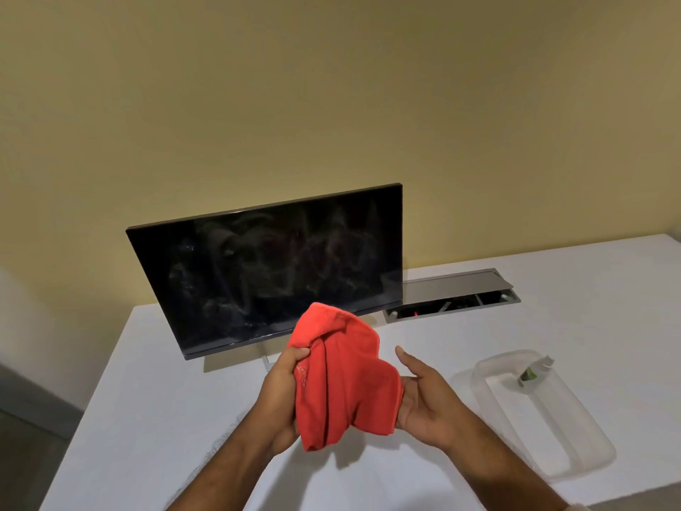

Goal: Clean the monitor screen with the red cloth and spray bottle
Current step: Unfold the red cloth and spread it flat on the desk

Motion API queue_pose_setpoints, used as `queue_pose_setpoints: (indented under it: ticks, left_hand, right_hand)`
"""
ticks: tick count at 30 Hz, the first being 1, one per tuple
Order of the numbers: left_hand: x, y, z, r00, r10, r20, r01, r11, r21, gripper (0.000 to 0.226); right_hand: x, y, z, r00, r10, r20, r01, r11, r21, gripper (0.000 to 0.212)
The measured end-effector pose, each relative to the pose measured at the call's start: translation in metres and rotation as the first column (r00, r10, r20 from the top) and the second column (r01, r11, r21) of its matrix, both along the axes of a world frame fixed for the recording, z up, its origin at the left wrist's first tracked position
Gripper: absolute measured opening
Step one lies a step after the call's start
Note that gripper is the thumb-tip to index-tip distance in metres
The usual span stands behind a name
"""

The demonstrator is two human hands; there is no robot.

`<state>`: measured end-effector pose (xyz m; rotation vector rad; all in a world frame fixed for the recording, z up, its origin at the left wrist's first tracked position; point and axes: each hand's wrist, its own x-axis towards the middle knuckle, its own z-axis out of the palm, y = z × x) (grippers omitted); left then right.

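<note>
In the head view, a white table (154, 418) fills the lower half of the frame against a yellow wall (331, 86). A monitor (272, 267) stands at the centre of the frame, a little left, tilted back on a thin stand, its screen dark and marked with pale smears and streaks.

Just below the monitor's lower right corner, both hands hold the red cloth (341, 378) above the table, in the lower middle of the frame. The left hand (282, 392) grips the cloth's left side, its fingers curled round a bunched fold with the thumb on top near the upper left edge. The right hand (423, 396) holds the cloth's right end, which is tucked into its palm under curled fingers, while its thumb sticks up free of the cloth. The cloth hangs crumpled between the two hands, its top edge overlapping the bottom of the screen as seen from here.

At the right of the frame, a clear plastic tray (575, 448) lies on the table, and the spray bottle (534, 374) lies in its far end, well apart from the hands.

Behind the tray, to the right of the monitor, a metal cable box (453, 296) is set into the table with its lid open.
</note>
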<state>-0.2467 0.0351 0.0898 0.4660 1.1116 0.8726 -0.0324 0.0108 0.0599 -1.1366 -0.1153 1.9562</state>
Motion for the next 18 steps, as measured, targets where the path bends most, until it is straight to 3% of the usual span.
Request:
queue_pose_setpoints:
  ticks: [4, 7, 13, 16, 18]
  left_hand:
    - [-0.008, 0.015, 0.003, 0.995, -0.040, 0.089, 0.040, 0.999, 0.001, 0.037]
    - [-0.020, 0.027, 0.001, 0.992, -0.072, 0.100, 0.072, 0.997, 0.002, 0.035]
    - [-0.047, 0.044, -0.018, 0.956, -0.210, -0.205, 0.227, 0.972, 0.063, 0.020]
    - [-0.041, 0.038, -0.025, 0.872, -0.086, -0.481, 0.184, 0.970, 0.159, 0.013]
    - [-0.027, 0.026, -0.019, 0.868, -0.031, -0.495, 0.168, 0.957, 0.235, 0.012]
  right_hand:
    - [-0.016, 0.001, 0.000, 0.999, 0.042, -0.031, -0.040, 0.997, 0.067, 0.057]
    - [-0.021, 0.003, -0.003, 0.998, -0.016, -0.055, 0.025, 0.985, 0.169, 0.051]
    - [-0.010, 0.015, 0.015, 0.968, -0.174, 0.178, 0.129, 0.962, 0.243, 0.047]
    - [-0.004, 0.020, 0.026, 0.941, -0.158, 0.301, 0.053, 0.942, 0.331, 0.040]
    - [-0.005, 0.022, 0.032, 0.884, -0.141, 0.446, -0.031, 0.934, 0.356, 0.035]
